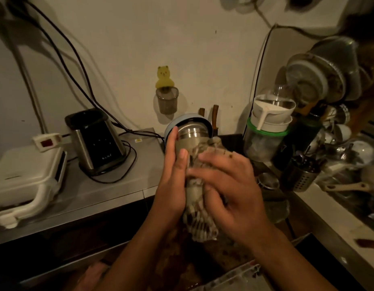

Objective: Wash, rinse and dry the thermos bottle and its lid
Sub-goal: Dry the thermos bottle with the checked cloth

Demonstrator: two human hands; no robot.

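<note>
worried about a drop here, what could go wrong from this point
1. The thermos bottle is held in mid-air between the left hand and the right hand through a patterned cloth; it might slip.
2. The blender base and its cables sit on the counter just left of the hands, so drips or a swinging bottle could reach them.

Single head-worn wide-angle view, forward and down, close over the hands [205,181] at a cluttered counter [110,185].

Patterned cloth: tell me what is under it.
The cloth wraps the thermos bottle; only the steel upper part and blue rim show. The right hand presses it; the lower body is covered.
</note>
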